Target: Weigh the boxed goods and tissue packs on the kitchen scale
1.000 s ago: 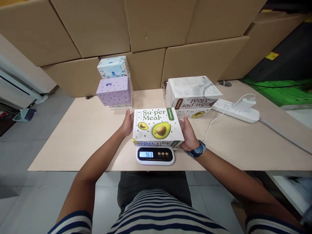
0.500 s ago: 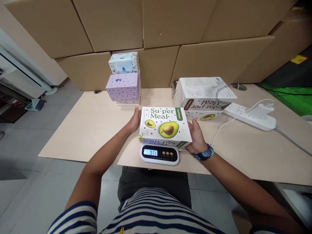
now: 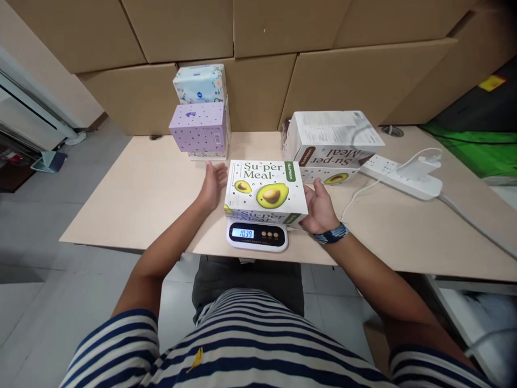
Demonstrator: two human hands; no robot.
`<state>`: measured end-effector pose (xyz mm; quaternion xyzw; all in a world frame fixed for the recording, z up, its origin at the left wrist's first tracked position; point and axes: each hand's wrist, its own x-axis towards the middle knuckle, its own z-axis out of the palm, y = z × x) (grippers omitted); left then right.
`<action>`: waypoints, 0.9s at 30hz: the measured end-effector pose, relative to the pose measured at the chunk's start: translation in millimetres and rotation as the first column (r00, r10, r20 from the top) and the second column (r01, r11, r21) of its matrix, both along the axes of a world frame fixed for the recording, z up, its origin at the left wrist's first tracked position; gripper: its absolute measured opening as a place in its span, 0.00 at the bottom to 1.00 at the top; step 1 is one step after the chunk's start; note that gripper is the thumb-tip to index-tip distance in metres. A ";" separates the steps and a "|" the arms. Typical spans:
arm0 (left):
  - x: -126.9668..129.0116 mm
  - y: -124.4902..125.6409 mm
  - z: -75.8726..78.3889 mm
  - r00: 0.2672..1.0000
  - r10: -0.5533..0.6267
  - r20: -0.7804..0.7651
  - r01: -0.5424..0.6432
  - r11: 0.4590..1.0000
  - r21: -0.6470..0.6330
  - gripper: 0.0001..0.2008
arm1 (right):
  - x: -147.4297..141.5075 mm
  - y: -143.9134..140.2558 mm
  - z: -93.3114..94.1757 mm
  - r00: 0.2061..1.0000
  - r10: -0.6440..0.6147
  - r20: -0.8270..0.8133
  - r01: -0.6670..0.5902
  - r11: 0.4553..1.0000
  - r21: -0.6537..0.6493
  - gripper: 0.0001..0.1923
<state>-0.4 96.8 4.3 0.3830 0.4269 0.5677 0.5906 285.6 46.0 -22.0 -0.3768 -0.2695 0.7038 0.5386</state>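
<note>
Your box (image 3: 264, 189) is sitting on the scale (image 3: 257, 237) and the display shows a number – so the placing part looks done. Left hand (image 3: 213, 183) is off it, fingers spread; right hand (image 3: 321, 207) is loose beside its edge – can't tell if it touches.

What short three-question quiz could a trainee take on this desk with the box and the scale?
1. True or false: the Su-per Meal box lies on the scale.
2. Which hand is clear of the box: A, left hand, or B, right hand?
3. What stands on the purple tissue box?

Key
1. True.
2. A; the left is open beside it, the right is at its edge.
3. A pale blue tissue box.
</note>
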 end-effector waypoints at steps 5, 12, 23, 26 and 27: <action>-25.1 -93.1 37.6 0.848 0.274 -0.454 -0.028 0.878 0.477 0.35 | 13.2 2.9 -3.0 1.000 0.001 0.000 -0.001 1.000 0.000 0.39; -3.6 -161.8 -4.8 0.338 0.643 -0.688 0.154 0.683 0.714 0.57 | 20.4 1.1 -5.9 1.000 0.027 0.002 -0.027 1.000 -0.008 0.35; 26.3 -129.1 -27.0 0.196 0.787 -0.585 0.283 0.525 0.802 0.60 | 18.6 0.0 -3.7 0.999 0.000 -0.034 0.000 1.000 -0.015 0.33; 33.4 -130.2 -20.6 0.124 0.824 -0.553 0.318 0.495 0.809 0.62 | 16.3 -0.6 -3.9 0.997 -0.017 -0.073 0.016 1.000 -0.020 0.33; 34.7 -130.5 -18.4 0.121 0.828 -0.547 0.333 0.485 0.809 0.61 | 15.7 -0.7 -3.9 0.996 -0.025 -0.082 0.023 0.999 -0.023 0.33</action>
